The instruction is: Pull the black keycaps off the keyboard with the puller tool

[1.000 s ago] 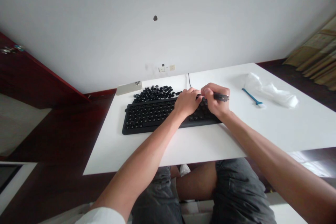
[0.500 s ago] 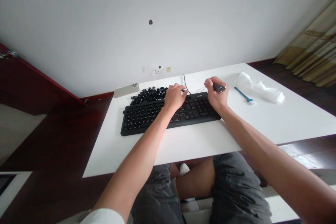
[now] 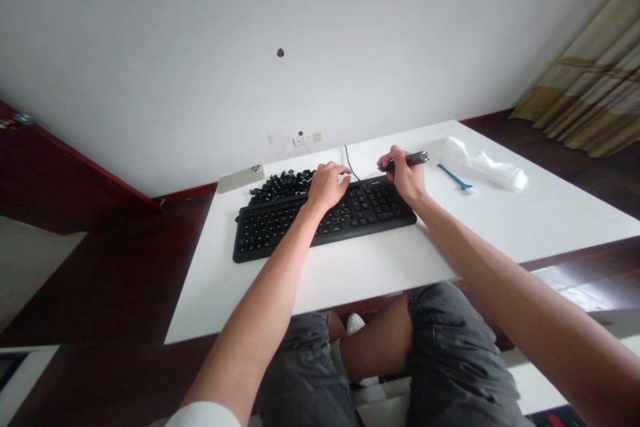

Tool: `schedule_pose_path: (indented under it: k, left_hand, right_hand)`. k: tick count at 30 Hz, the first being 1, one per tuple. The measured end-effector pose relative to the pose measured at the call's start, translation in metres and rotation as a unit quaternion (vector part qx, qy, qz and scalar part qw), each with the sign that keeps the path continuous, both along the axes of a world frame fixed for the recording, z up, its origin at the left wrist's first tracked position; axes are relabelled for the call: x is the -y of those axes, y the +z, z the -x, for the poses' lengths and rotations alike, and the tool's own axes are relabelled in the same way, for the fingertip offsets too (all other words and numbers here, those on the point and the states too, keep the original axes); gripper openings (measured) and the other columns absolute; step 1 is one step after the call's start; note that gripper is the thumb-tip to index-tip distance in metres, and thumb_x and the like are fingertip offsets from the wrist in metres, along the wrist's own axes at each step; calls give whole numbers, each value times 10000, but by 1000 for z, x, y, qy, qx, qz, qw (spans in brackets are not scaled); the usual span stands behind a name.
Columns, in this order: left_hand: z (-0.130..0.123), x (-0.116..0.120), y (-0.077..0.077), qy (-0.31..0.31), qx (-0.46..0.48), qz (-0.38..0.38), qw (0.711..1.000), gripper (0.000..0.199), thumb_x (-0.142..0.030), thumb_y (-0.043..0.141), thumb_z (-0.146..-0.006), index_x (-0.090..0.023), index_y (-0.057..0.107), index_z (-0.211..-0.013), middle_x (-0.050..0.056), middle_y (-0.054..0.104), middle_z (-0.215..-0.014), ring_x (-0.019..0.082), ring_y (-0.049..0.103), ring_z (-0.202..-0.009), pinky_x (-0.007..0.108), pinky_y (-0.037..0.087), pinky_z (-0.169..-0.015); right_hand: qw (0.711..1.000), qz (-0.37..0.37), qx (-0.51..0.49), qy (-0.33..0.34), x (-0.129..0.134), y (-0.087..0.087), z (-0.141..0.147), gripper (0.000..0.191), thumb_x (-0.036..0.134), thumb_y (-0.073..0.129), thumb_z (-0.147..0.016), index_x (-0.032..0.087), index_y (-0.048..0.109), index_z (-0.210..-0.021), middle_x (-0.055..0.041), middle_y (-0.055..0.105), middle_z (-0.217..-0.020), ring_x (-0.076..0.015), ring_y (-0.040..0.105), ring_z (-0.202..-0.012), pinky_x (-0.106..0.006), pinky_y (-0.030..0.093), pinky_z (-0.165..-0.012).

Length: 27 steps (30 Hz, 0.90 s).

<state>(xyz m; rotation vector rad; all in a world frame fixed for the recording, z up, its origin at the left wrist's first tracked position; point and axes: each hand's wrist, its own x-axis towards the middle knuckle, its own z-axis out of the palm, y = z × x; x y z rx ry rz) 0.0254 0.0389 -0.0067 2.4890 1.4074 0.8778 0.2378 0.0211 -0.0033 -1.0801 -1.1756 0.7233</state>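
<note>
A black keyboard (image 3: 325, 232) lies on the white table, with bare switches over its left part and keycaps on the right part. My left hand (image 3: 327, 187) is over the keyboard's upper middle, thumb and forefinger apart with nothing visible between them. Behind it, partly covered by that hand, is a heap of black keycaps (image 3: 281, 185). My right hand (image 3: 407, 177) is closed around a dark-handled keycap puller (image 3: 417, 158), held above the upper right corner of the keyboard. Thin wires run left from the tool's end.
At the table's (image 3: 370, 273) back left corner lies a phone (image 3: 240, 179). To the right are a blue brush (image 3: 454, 177) and a crumpled clear plastic bag (image 3: 485, 163). A cable (image 3: 351, 161) runs from the keyboard toward the wall, which has sockets (image 3: 307, 139).
The dark keycap that was between my left fingers no longer shows there, and the fingers have parted. My right hand has turned the puller so its end points left.
</note>
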Motion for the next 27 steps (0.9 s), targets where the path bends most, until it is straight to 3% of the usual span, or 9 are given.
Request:
schedule_pose_path:
  k: [5,13,18,23,27]
  left_hand:
    - [-9,19,15,-66,8,15,998,180,-314,718,-1011,-247,787,-1163,43,761,-1096,209,677,-1057,336,513,-994]
    - [9,52,18,-48,62,17,997,162,-290,663,-1045,-252,821,-1047,31,820,-1070,185,737,-932,305,537,-880]
    - [17,47,15,-24,71,37,996,149,-295,692,-1026,-264,834,-993,17,830,-1037,187,748,-918,302,534,-866]
    - [17,43,12,-9,61,50,997,126,-319,723,-1005,-264,835,-984,17,829,-992,192,747,-885,298,526,-819]
    - [22,41,12,7,61,41,997,90,-304,746,-986,-264,826,-995,12,821,-953,190,737,-854,302,525,-812]
  right_hand:
    - [995,29,-53,82,2,7,-2,634,839,642,-839,232,578,-666,-74,730,-815,-112,428,-454,-310,303,-432]
    - [944,110,-86,298,7,10,2,651,872,603,-837,226,670,-786,-80,773,-861,-131,493,-500,-308,390,-472]
    - [940,112,-60,316,11,11,3,595,816,669,-852,222,712,-845,-76,773,-869,-165,631,-641,-289,477,-545]
    - [936,103,28,337,15,16,-2,393,592,819,-844,208,737,-875,-52,773,-924,-147,662,-720,-289,554,-675]
    - [935,57,96,337,17,18,-3,293,439,883,-789,210,762,-926,-53,776,-998,-184,695,-864,-341,586,-790]
